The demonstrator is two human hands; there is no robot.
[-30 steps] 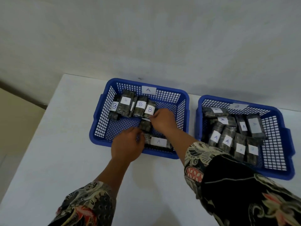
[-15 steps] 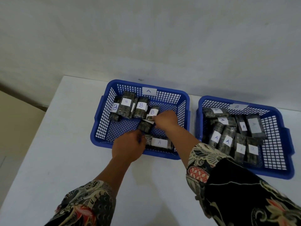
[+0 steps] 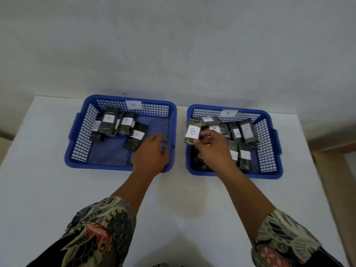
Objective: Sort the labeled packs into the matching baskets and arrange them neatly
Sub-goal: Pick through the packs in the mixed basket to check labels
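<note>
Two blue baskets stand side by side on the white table. The left basket [image 3: 77, 162] bears an A tag [image 3: 133, 105] and holds several dark packs labelled B [image 3: 126, 123] at its rear left. The right basket [image 3: 269, 170] bears a B tag [image 3: 228, 113] and holds several packs labelled A [image 3: 237, 132]. My right hand [image 3: 213, 149] pinches a dark pack labelled B [image 3: 192, 132] above the right basket's left edge. My left hand [image 3: 152, 153] lies with relaxed fingers in the left basket's front right corner, over a mostly hidden pack [image 3: 132, 158].
A pale wall rises just behind the baskets. The table's left edge [image 3: 17, 132] and right edge [image 3: 312, 155] drop to a lower floor. Bare tabletop [image 3: 183, 199] lies between the baskets and my patterned sleeves.
My right hand lifted a B pack out of the left basket and carried it right, over the right basket. My left hand slid right along the left basket's front.
</note>
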